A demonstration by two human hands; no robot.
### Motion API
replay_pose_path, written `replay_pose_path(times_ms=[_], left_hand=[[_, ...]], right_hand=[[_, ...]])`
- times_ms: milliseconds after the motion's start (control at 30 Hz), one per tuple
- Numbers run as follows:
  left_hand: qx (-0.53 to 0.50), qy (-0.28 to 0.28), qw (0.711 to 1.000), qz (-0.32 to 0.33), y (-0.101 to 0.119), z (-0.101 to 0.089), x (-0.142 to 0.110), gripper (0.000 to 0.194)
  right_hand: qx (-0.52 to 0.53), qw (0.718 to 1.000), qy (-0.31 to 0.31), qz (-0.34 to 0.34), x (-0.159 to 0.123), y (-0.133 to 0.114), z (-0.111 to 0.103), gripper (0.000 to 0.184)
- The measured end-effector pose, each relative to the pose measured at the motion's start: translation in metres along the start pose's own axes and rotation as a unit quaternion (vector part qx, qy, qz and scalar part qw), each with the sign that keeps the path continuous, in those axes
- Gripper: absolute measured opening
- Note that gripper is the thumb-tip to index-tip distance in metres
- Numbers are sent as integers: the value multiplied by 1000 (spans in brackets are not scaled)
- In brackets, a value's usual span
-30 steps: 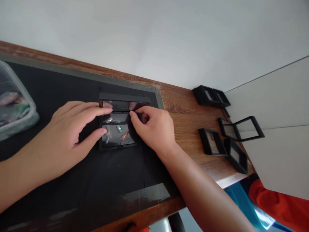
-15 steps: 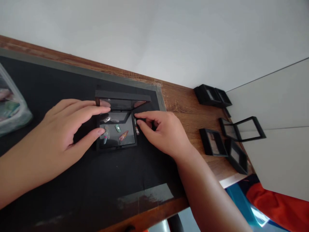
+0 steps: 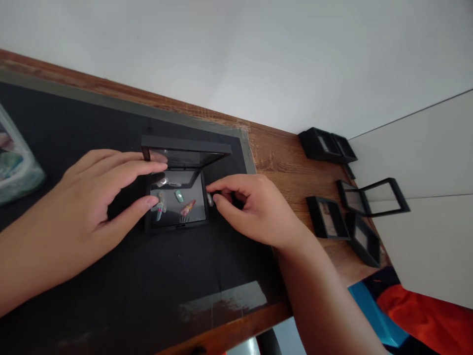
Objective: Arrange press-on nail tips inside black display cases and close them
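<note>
A small black hinged display case (image 3: pixel 177 226) lies on the dark mat, its framed clear lid (image 3: pixel 186 144) tilted up at the back. Inside, on a clear sheet, are several small colourful nail-shaped pieces, among them a green one (image 3: pixel 179 195) and a reddish one (image 3: pixel 188 207). My left hand (image 3: pixel 99 190) holds the case at its left side, index finger by the lid and thumb over the base's edge. At the right side, my right hand (image 3: pixel 253 207) has thumb and index finger closed about a small shiny piece (image 3: pixel 210 199). Its other fingers are curled and partly hidden.
A clear plastic tub (image 3: pixel 27 153) with wrapped coloured pieces stands at the far left. On the wood at the right are more black cases (image 3: pixel 327 218), one with its lid open (image 3: pixel 384 197). A pale wall (image 3: pixel 236 59) rises behind. Red cloth (image 3: pixel 424 315) shows below the table edge.
My right thumb and index finger have shifted slightly at the case's right side, and less of the small pieces there shows now. My left hand and the case stay almost as before.
</note>
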State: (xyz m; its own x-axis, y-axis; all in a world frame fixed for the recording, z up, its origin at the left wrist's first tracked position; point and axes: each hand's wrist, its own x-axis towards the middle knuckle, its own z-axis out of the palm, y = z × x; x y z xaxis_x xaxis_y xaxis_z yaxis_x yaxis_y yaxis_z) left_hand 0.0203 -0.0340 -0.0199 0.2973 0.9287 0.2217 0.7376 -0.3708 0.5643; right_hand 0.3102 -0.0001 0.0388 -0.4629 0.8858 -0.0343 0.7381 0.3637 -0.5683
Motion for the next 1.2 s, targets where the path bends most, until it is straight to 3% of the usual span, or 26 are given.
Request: replay_pose_path(times_ms=[133,300,600,767,933,1067,1200], left_hand=[[0,-5,1000,3,1,-1,0,43],[4,-15,1000,9,2,-3,0,42],[5,-8,1000,10,1,-1,-1,41],[2,-11,1000,3,4,-2,0,41],[0,-20,1000,11,1,-3,-1,40],[-11,-8,1000,26,-2,-1,-2,40],[-18,-11,999,29,-2,-2,-2,42]], right_hand=[[3,1000,-24,-13,-3,1,-5,31],[29,998,-37,-33,-3,7,-8,25],[41,999,-30,-9,-1,14,-8,15],[38,999,4,10,1,14,-8,16],[79,996,39,3,6,14,-2,21],[142,990,15,-12,8,8,9,24],[112,993,-12,-19,9,0,16,26]])
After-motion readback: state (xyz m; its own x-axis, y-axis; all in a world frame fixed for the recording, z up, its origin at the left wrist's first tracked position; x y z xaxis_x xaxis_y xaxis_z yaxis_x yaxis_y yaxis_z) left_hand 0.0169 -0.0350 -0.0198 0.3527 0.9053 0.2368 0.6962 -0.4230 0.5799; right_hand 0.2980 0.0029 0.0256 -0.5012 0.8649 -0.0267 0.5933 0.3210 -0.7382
